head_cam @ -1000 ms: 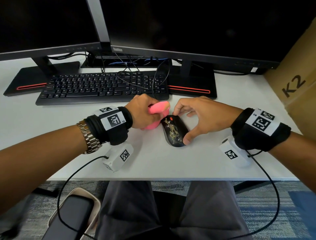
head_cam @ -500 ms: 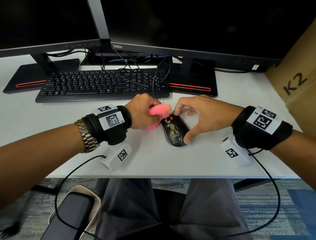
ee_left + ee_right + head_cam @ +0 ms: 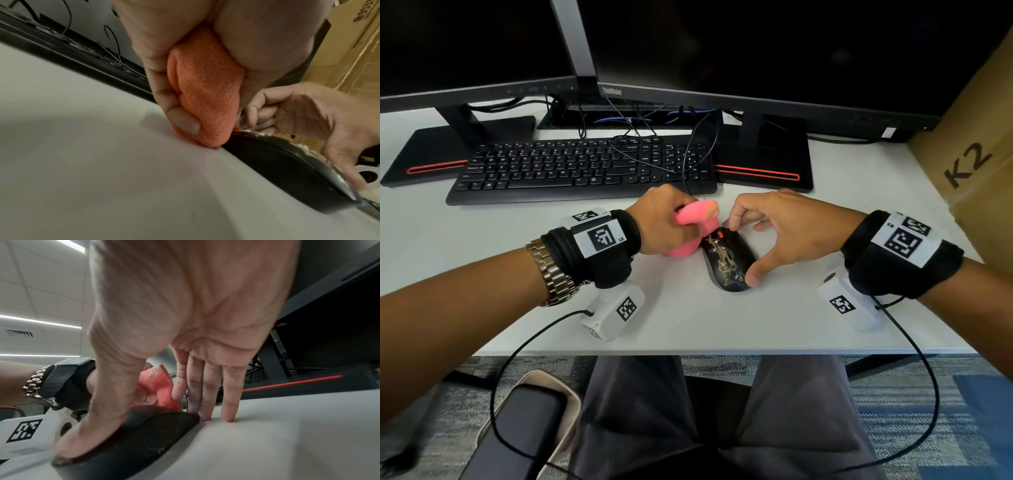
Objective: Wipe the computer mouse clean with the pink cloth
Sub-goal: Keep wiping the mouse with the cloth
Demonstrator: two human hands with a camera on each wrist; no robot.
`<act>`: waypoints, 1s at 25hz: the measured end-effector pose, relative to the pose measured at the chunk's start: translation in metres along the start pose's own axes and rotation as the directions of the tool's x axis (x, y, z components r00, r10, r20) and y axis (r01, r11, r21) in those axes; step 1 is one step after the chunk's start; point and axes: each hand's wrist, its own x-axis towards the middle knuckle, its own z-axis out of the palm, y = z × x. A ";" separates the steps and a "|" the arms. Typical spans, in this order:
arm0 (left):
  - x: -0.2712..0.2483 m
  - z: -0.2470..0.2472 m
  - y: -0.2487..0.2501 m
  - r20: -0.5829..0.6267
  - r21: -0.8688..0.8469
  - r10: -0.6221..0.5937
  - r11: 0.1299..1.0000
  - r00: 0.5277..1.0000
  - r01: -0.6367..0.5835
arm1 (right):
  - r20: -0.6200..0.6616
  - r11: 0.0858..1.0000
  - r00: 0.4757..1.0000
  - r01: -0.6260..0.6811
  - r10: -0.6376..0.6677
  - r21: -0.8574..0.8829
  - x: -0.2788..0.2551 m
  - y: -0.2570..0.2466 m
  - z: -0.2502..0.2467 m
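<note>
1. On the white desk, in front of the keyboard, I see the computer mouse lying between both hands, long axis running toward me.
2. My right hand braces it, thumb on the near end, fingers at the far end.
3. My left hand clenches the bunched pink cloth, touching the mouse's left flank.

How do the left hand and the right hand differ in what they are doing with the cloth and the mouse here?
The left hand is curled into a fist around the bunched pink cloth; the right hand holds no cloth. The right hand spans the black patterned computer mouse, thumb at its near end and fingers at its far end, while the left hand presses the cloth to the mouse's left side. Both work low over the white desk and wear black wrist straps.
</note>
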 end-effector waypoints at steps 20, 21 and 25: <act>-0.007 -0.006 0.008 0.085 -0.054 0.019 0.998 0.996 -0.015 | 0.000 1.000 1.000 -0.012 0.012 0.008 -0.001 0.000 0.001; -0.008 -0.006 0.008 0.082 -0.054 0.025 0.998 0.996 -0.021 | 0.000 1.000 1.000 -0.010 0.010 0.010 -0.001 0.000 0.001; -0.009 -0.003 0.005 0.016 -0.056 0.010 0.998 1.000 -0.009 | -0.001 1.000 1.000 -0.011 0.011 0.013 -0.002 -0.001 0.001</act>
